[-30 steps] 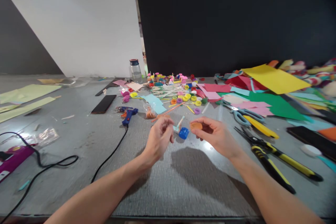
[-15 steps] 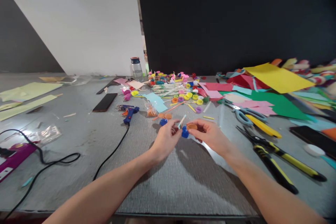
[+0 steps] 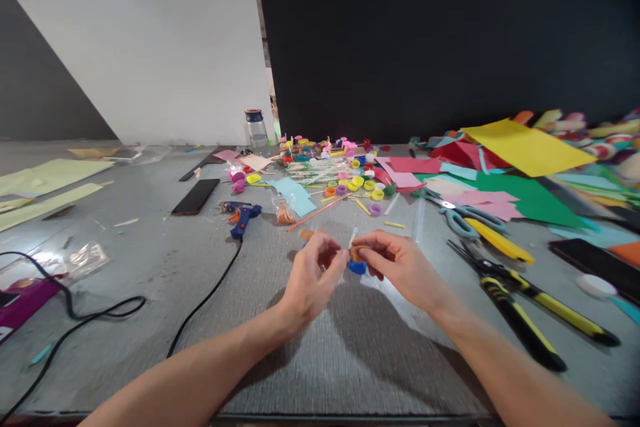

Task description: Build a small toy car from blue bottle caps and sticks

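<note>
My left hand [image 3: 315,273] pinches a short pale stick [image 3: 354,235] that stands upright at its fingertips. Close against it, my right hand [image 3: 397,263] grips a small orange-brown disc [image 3: 357,253] between thumb and fingers. Just below the disc shows a shiny blue piece, like a bottle cap [image 3: 357,268]; whether it is joined to the stick or disc I cannot tell. The fingertips partly cover all three. Behind my left hand another orange-brown disc [image 3: 306,234] lies on the table.
A blue glue gun [image 3: 245,219] with a black cord lies to the left, beside a dark phone [image 3: 196,197]. Pliers [image 3: 505,287] and scissors [image 3: 465,217] lie on the right. Coloured caps [image 3: 356,183], sticks and paper sheets [image 3: 530,147] spread across the back.
My hands have come together, bringing the disc up against the stick. The left hand now covers the blue piece behind it. The view has shifted slightly.
</note>
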A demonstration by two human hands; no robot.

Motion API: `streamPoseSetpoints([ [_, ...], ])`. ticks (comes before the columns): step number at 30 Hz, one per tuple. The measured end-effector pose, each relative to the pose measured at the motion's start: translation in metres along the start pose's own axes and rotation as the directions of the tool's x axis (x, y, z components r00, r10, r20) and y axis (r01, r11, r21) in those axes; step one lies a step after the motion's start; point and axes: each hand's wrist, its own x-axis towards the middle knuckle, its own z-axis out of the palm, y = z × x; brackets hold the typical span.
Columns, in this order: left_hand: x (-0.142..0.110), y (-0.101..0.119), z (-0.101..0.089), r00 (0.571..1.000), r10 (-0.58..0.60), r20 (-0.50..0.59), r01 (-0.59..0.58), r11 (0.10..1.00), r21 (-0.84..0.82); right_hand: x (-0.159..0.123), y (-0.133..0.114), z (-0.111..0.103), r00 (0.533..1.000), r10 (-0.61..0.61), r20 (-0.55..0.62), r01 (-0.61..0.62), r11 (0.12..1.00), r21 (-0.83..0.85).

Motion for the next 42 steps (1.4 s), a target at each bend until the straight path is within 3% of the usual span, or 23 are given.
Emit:
streamPoseSetpoints([
  [3, 0.001, -0.001, -0.003, 0.997, 0.074, -0.002, -0.074, 0.995, 0.073, -0.003, -0.004, 0.0, 1.0, -0.003, -0.003, 0.003, 0.999, -0.044],
  [11, 0.008, -0.015, -0.001, 0.983, -0.072, 0.166, 0.049, 0.989, 0.138, 0.011, 0.008, -0.022, 0.992, 0.028, -0.123, -0.044, 0.991, -0.129],
  [14, 0.016, -0.019, 0.002, 0.98, -0.052, 0.194, 0.019, 0.985, 0.172, 0.017, 0.015, -0.025, 0.995, 0.05, -0.084, -0.062, 0.988, -0.14],
  [18, 0.026, -0.017, 0.004, 0.965, -0.019, 0.261, -0.037, 0.978, 0.206, 0.022, 0.022, -0.025, 0.992, 0.024, -0.121, -0.039, 0.991, -0.125],
  [26, 0.039, -0.024, 0.01, 0.99, -0.03, 0.137, -0.003, 0.972, 0.234, 0.035, 0.034, -0.029, 0.988, 0.046, -0.149, -0.064, 0.991, -0.117],
  [34, 0.039, -0.029, 0.015, 0.994, 0.0, 0.107, -0.021, 0.98, 0.197, 0.045, 0.017, -0.024, 0.986, 0.095, -0.135, -0.124, 0.966, -0.228],
  [42, 0.04, -0.036, 0.02, 0.996, 0.032, 0.086, -0.048, 0.98, 0.193, 0.053, 0.027, -0.019, 0.985, 0.084, -0.149, -0.119, 0.963, -0.243],
])
